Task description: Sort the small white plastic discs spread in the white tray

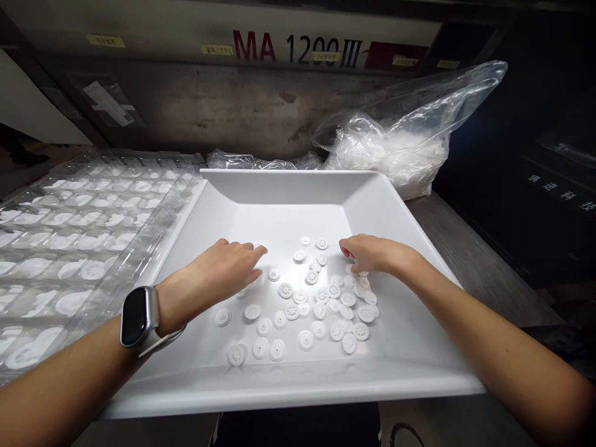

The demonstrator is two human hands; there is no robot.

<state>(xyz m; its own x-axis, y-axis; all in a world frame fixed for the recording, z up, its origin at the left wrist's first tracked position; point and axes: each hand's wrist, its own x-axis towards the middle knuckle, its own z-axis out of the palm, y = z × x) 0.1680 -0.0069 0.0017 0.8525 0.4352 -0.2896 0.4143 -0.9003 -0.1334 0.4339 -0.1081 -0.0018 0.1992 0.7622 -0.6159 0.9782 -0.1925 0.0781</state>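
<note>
Many small white plastic discs, several with spoked faces, lie scattered in a wide white plastic tray. My left hand hovers over the tray's left half, palm down. Its thumb stands apart from the outstretched fingers, and a disc shows partly beneath the fingertips. At the right edge of the spread of discs, my right hand is low, with fingers bent down and the thumb apart from the forefinger. Its fingertips are just beside the discs, some partly covered by the hand. Nothing shows held in either hand.
To the left, clear compartmented trays hold white parts. A clear plastic bag full of white pieces stands behind the tray at right. A machine panel rises at the back; a dark cabinet stands on the right.
</note>
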